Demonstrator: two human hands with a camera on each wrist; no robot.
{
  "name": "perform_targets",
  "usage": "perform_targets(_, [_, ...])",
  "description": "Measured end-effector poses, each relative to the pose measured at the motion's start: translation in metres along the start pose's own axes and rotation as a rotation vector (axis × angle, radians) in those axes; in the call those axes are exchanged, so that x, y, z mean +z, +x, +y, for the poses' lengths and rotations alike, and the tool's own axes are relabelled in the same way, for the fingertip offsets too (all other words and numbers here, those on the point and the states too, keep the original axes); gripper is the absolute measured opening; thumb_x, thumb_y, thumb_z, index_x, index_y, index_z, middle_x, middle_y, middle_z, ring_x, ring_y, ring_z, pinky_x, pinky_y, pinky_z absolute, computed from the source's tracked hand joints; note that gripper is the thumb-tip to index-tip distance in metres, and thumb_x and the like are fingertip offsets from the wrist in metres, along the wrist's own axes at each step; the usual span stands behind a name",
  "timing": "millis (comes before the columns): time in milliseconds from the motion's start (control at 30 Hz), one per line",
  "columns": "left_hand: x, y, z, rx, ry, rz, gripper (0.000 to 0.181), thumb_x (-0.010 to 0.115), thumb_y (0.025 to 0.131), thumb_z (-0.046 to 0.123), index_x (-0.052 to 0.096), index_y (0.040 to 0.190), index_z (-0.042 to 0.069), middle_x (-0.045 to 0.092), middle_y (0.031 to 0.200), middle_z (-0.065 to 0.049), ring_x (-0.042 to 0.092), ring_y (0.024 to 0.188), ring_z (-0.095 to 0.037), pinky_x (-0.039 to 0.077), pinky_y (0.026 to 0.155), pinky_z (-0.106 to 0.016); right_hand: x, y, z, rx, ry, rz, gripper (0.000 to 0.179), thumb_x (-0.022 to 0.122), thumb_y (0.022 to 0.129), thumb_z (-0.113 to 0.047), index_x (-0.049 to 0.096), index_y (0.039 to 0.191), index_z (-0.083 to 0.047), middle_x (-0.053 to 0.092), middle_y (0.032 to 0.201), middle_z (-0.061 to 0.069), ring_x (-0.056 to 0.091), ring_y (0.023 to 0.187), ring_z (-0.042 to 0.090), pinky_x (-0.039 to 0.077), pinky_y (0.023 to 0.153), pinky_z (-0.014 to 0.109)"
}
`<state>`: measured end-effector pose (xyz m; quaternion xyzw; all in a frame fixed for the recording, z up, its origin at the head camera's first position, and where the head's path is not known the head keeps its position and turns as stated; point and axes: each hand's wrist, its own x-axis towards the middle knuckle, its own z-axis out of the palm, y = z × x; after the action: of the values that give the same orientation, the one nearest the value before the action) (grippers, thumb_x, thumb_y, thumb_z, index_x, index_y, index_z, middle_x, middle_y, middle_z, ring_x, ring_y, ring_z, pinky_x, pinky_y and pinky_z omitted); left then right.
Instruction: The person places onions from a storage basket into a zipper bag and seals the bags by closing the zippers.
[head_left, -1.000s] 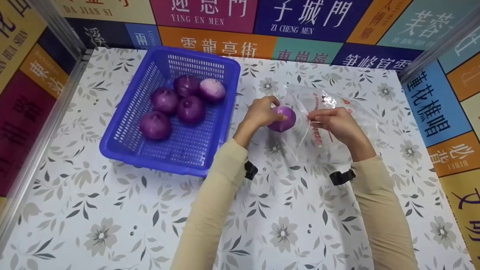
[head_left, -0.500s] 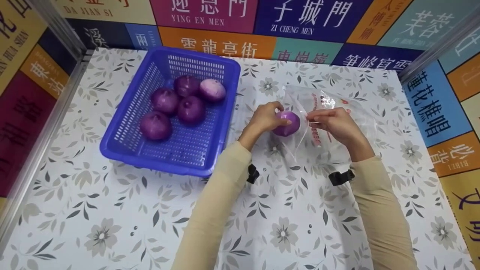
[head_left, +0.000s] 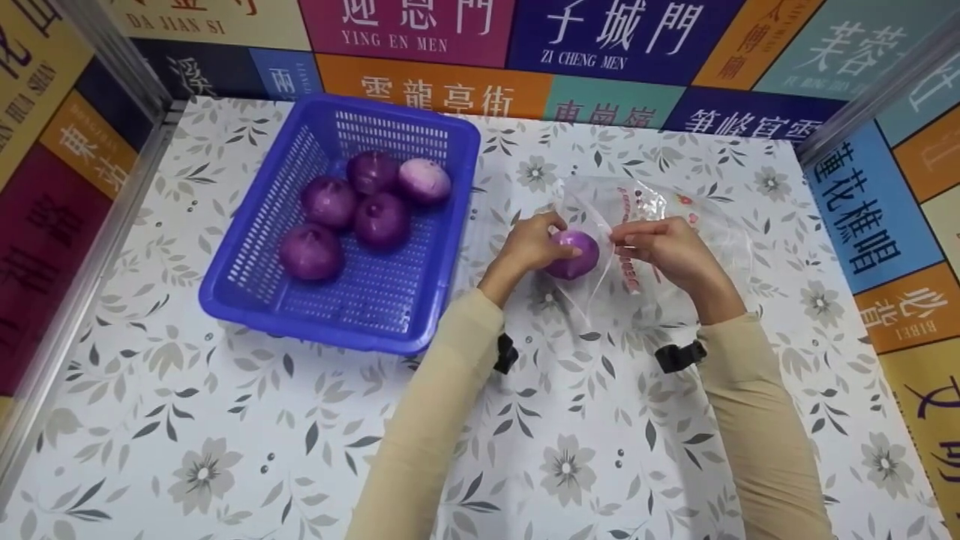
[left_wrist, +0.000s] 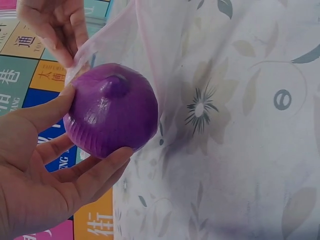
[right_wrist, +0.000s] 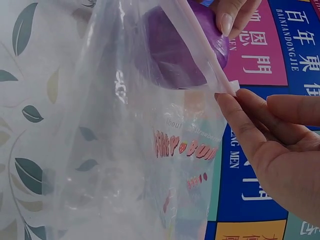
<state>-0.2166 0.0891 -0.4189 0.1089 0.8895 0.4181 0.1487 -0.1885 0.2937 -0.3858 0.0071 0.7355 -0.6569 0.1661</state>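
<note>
My left hand [head_left: 529,244] grips a purple onion [head_left: 574,255] between thumb and fingers, its pointed tip showing in the left wrist view. The onion is at the mouth of a clear plastic zip bag [head_left: 675,292] with red lettering. With thumb and fingertips my right hand [head_left: 667,247] pinches the bag's upper edge near its white slider. Part of the onion [right_wrist: 172,50] shows through the bag's film in the right wrist view, with the pinkish zip strip [right_wrist: 200,45] crossing over it.
To the left stands a blue perforated plastic basket [head_left: 315,330] holding several purple onions [head_left: 311,251], one of them paler [head_left: 424,181]. A white table [head_left: 300,450] with a leaf and flower print lies beneath. Colourful lettered panels [head_left: 600,45] wall in the back and sides.
My left hand has carried the onion slightly right and toward me, to the bag's mouth. The bag's opening has shifted a little with it; the right hand keeps its pinch, barely moving.
</note>
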Motion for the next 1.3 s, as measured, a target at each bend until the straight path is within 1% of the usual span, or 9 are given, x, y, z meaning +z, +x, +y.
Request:
perform_targets(133, [0.001, -0.001, -0.002, 0.003, -0.021, 0.002, 0.042, 0.075, 0.075, 0.03, 0.062, 0.108, 0.01, 0.064, 0.101, -0.006, 0.056, 0.089, -0.018, 0.045, 0.077, -0.026, 0.0, 0.0, 0.002, -0.005, 0.004, 0.002, 0.027, 0.041, 0.089, 0.009, 0.05, 0.111, 0.023, 0.065, 0.092, 0.007, 0.062, 0.087, 0.017, 0.049, 0.084, 0.028])
perform_targets(267, [0.003, -0.001, -0.004, 0.005, -0.042, 0.007, 0.042, 0.074, 0.076, 0.026, 0.062, 0.112, 0.01, 0.065, 0.098, -0.007, 0.057, 0.087, -0.017, 0.045, 0.076, -0.024, 0.0, 0.0, 0.002, -0.002, 0.014, 0.001, 0.027, 0.042, 0.089, 0.009, 0.05, 0.111, 0.024, 0.065, 0.093, 0.007, 0.062, 0.086, 0.018, 0.05, 0.082, 0.027])
perform_targets(400, [0.004, 0.0, -0.007, 0.007, -0.064, 0.032, 0.041, 0.073, 0.077, 0.019, 0.061, 0.114, 0.008, 0.064, 0.098, -0.008, 0.057, 0.088, -0.017, 0.044, 0.076, -0.023, 0.001, 0.0, 0.002, -0.001, 0.021, 0.005, 0.027, 0.042, 0.089, 0.01, 0.05, 0.11, 0.024, 0.065, 0.092, 0.007, 0.063, 0.083, 0.017, 0.05, 0.082, 0.027])
perform_targets(500, [0.004, 0.0, -0.01, 0.008, -0.07, 0.057, 0.039, 0.072, 0.077, 0.014, 0.061, 0.114, 0.008, 0.064, 0.097, -0.009, 0.057, 0.088, -0.018, 0.044, 0.076, -0.024, 0.002, -0.001, 0.002, -0.002, 0.003, 0.012, 0.028, 0.043, 0.088, 0.01, 0.049, 0.111, 0.024, 0.066, 0.091, 0.006, 0.063, 0.083, 0.016, 0.05, 0.082, 0.027])
perform_targets(667, [0.007, 0.0, -0.013, -0.013, -0.071, 0.08, 0.036, 0.073, 0.077, 0.013, 0.063, 0.11, 0.007, 0.064, 0.099, -0.01, 0.057, 0.089, -0.019, 0.044, 0.076, -0.025, 0.003, 0.0, 0.002, 0.005, -0.012, 0.018, 0.028, 0.043, 0.088, 0.011, 0.048, 0.112, 0.024, 0.067, 0.09, 0.005, 0.063, 0.082, 0.016, 0.05, 0.081, 0.026])
perform_targets(800, [0.01, 0.001, -0.013, -0.028, -0.078, 0.076, 0.034, 0.072, 0.077, 0.011, 0.063, 0.108, 0.006, 0.064, 0.099, -0.011, 0.058, 0.087, -0.018, 0.044, 0.072, -0.024, 0.004, 0.0, 0.001, 0.008, -0.03, 0.017, 0.028, 0.043, 0.089, 0.009, 0.049, 0.112, 0.023, 0.066, 0.09, 0.005, 0.063, 0.08, 0.014, 0.05, 0.08, 0.025])
perform_targets(1033, [0.012, 0.001, -0.014, -0.001, -0.085, 0.05, 0.029, 0.07, 0.079, 0.011, 0.064, 0.107, 0.007, 0.065, 0.096, -0.011, 0.059, 0.087, -0.018, 0.046, 0.071, -0.024, 0.004, 0.001, 0.002, 0.002, -0.005, 0.001, 0.026, 0.044, 0.089, 0.008, 0.051, 0.111, 0.023, 0.066, 0.091, 0.006, 0.063, 0.078, 0.014, 0.051, 0.078, 0.024])
perform_targets(1300, [0.009, 0.002, -0.012, -0.033, -0.086, 0.041, 0.027, 0.069, 0.08, 0.012, 0.064, 0.107, 0.008, 0.064, 0.092, -0.007, 0.057, 0.083, -0.016, 0.045, 0.067, -0.024, 0.004, 0.003, 0.003, 0.008, 0.011, 0.009, 0.026, 0.042, 0.088, 0.011, 0.053, 0.109, 0.022, 0.066, 0.091, 0.007, 0.063, 0.079, 0.015, 0.051, 0.078, 0.024])
